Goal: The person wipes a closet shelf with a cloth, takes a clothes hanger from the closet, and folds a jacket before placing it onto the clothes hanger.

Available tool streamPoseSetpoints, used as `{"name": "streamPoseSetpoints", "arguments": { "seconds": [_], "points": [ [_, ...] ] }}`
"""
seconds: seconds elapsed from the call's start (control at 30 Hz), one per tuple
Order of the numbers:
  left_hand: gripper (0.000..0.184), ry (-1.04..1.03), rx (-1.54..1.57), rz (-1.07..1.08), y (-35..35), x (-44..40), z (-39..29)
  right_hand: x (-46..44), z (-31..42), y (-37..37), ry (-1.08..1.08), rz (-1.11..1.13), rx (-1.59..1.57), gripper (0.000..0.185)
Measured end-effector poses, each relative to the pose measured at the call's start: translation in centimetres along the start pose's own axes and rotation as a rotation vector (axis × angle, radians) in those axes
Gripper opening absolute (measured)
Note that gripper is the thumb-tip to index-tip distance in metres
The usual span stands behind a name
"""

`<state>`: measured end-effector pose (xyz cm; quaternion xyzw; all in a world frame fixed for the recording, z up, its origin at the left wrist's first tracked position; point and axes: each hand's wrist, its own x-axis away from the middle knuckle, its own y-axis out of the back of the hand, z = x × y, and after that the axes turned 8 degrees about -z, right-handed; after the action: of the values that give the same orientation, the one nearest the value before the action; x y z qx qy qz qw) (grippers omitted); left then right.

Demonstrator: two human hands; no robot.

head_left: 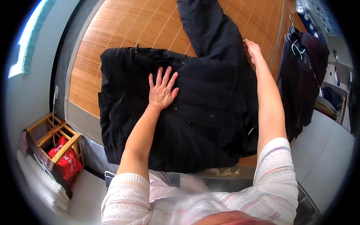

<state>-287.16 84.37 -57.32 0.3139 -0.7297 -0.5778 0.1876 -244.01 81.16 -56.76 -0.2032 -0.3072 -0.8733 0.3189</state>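
A black padded coat (210, 90) lies spread on a bamboo mat (112, 30), one sleeve stretching toward the far edge of the view. My left hand (162, 89) rests flat on the coat's body with its fingers spread. At the coat's right side, near the base of that sleeve, my right hand (252, 51) has its fingers bent against the fabric's edge. Part of those fingers is hidden, and I cannot make out whether cloth is between them. Two buttons show on the coat's front.
Dark clothes (300, 75) with hangers lie along the right side. At the lower left stands a wooden rack (67, 150) with a red bag (65, 159) in it. White rolled material (41, 183) is beside the rack. Shelves (335, 84) stand at the far right.
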Motion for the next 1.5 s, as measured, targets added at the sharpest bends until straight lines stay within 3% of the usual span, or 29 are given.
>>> {"name": "streamPoseSetpoints", "arguments": {
  "seconds": [0.2,0.47,0.57,0.67,0.77,0.9,1.07,1.3,1.37,1.43,1.5],
  "points": [
    [0.06,0.013,0.018,0.019,-0.6,0.0,0.3,-0.4,3.2,-3.4,-0.267,0.44,-0.377,0.049],
    [0.059,0.007,0.026,0.002,-0.5,0.0,0.3,3.6,5.9,-4.6,-0.238,0.641,-0.597,0.048],
    [0.059,0.023,0.03,0.006,-0.5,0.1,0.3,4.0,8.2,-4.7,-0.108,0.581,-0.532,0.043],
    [0.058,0.014,0.04,-0.022,-0.4,0.2,0.3,6.3,11.0,-5.4,-0.173,0.687,-0.537,0.04],
    [0.057,0.017,0.041,-0.033,-0.5,0.1,0.3,4.2,10.8,-7.0,0.195,0.427,0.071,0.041],
    [0.057,0.016,0.033,-0.029,-0.6,0.2,0.4,2.2,10.9,-5.0,0.303,0.195,-0.347,0.035],
    [0.058,0.015,0.034,-0.043,-0.6,0.2,0.3,4.3,11.3,-0.5,0.422,-0.052,-0.438,0.027],
    [0.057,0.004,0.009,-0.053,-0.6,0.3,0.4,14.0,11.4,-4.3,0.99,-0.048,-0.338,0.021],
    [0.057,0.005,0.007,-0.057,-0.6,0.3,0.3,20.3,10.6,-6.0,1.052,-0.184,0.095,0.016],
    [0.055,-0.005,-0.005,-0.081,-0.9,0.4,0.3,23.8,7.9,-7.8,1.404,-0.11,0.291,0.012],
    [0.056,-0.014,-0.04,-0.087,-0.6,0.4,0.2,27.7,6.3,-8.5,1.518,0.083,0.654,0.021]
  ]
}}
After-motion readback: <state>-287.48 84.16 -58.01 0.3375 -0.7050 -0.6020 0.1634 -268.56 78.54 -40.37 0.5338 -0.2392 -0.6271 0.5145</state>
